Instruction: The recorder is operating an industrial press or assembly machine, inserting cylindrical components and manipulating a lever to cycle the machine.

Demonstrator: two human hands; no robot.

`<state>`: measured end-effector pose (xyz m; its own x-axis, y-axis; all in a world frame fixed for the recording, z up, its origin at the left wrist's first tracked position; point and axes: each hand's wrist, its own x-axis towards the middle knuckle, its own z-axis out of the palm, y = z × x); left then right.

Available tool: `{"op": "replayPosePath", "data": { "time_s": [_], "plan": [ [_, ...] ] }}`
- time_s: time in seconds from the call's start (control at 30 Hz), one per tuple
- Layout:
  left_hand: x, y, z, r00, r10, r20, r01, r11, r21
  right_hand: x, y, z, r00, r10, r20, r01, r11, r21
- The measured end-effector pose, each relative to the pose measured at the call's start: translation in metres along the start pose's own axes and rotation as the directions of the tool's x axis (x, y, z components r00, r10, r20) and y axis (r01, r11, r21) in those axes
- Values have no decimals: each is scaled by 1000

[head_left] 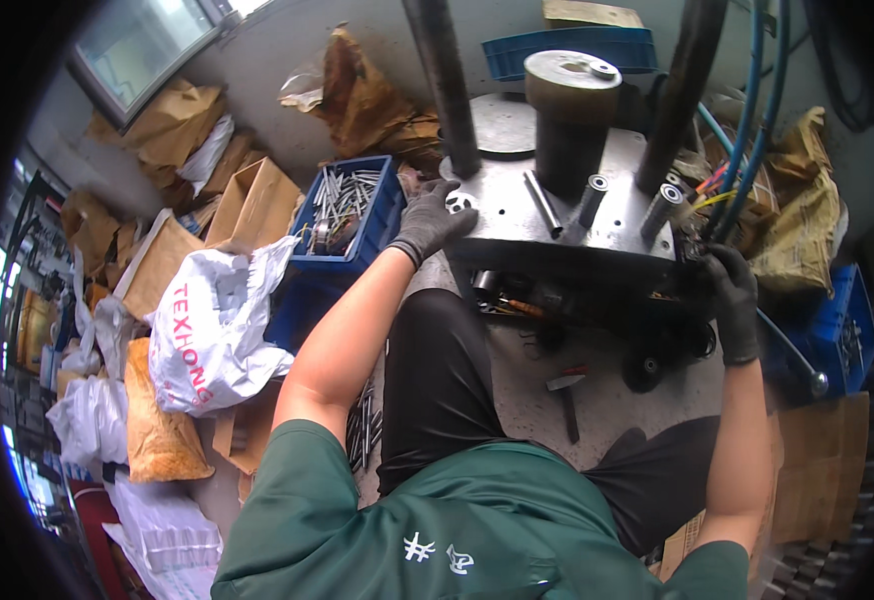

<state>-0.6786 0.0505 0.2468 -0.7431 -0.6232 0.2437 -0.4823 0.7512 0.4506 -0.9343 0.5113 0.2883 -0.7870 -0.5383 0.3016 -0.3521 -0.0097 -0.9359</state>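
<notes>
The left hand (431,224) had its fingers and thumb around a small pale disc (459,202), at the front left corner of the metal plate (502,180). The right hand (735,305) was beside the front right corner; its grip I could not tell. Three metal tubes (543,205) were near the front edge.

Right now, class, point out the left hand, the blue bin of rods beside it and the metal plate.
Left hand (431,222): head view, back of the gray glove.
Blue bin of rods (378,222): head view, right side wall.
Metal plate (502,185): head view, bare top surface.
</notes>
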Motion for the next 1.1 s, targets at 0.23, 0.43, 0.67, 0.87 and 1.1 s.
{"op": "replayPosePath", "data": {
  "time_s": [0.23, 0.43, 0.67, 0.87, 1.1],
  "plan": [
    [-2, -6, 20, 995, 56, 81, -63, 994, 89, 17, 19, 16, 999, -12, 49, 13, 1000, -19],
    [9, 3, 6, 962, 130, 238, -197, 939, 282, 18, 21, 29, 983, 140, 122, -146, 988, 41],
    [1, 0, 21, 937, 306, 168, -344, 892, 292, 18, 26, 31, 978, 164, 128, -168, 986, 19],
    [-3, 1, 23, 952, 266, 150, -302, 891, 340, 21, 33, 31, 969, 172, 179, -168, 985, -40],
    [2, 4, 26, 966, 228, 123, -256, 905, 339, 17, 50, 22, 973, 153, 173, -134, 984, -115]
  ]
}}
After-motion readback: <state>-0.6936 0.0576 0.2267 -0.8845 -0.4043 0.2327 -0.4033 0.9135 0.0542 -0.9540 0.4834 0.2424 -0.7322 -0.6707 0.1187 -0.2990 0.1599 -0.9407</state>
